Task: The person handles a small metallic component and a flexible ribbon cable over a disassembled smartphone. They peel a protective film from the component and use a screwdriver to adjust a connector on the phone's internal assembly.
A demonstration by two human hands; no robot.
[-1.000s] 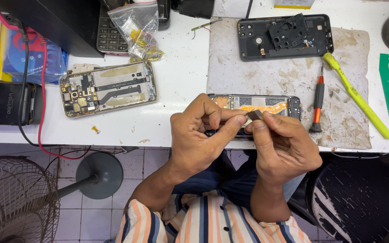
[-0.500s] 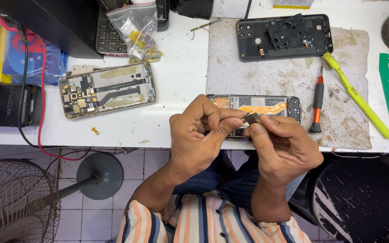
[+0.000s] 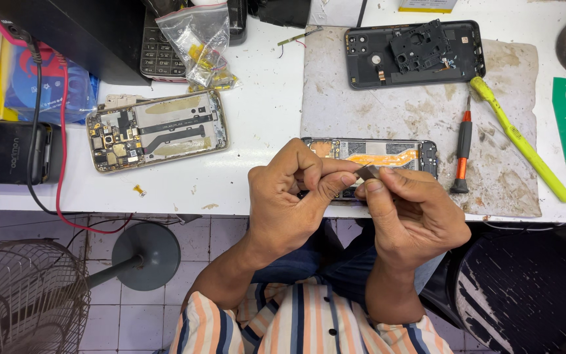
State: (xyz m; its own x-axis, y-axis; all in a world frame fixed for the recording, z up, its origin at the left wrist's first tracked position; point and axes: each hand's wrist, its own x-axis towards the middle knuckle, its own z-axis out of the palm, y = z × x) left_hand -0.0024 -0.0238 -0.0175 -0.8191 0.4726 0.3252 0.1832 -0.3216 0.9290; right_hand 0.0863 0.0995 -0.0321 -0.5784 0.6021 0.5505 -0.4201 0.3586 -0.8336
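This is a phone repair bench in a small workshop. On the white table (image 3: 263, 124) lie an opened phone (image 3: 157, 130) at ten o'clock and a black back cover (image 3: 414, 54) at one o'clock on a stained work mat (image 3: 394, 111), with a screwdriver (image 3: 462, 152), a bag of small parts (image 3: 198, 39) and a stand fan (image 3: 27, 295) on the tiled floor (image 3: 145, 314).

A small dark flat part (image 3: 367, 172) (pinched between fingertips) sits above an opened phone frame (image 3: 388, 154).
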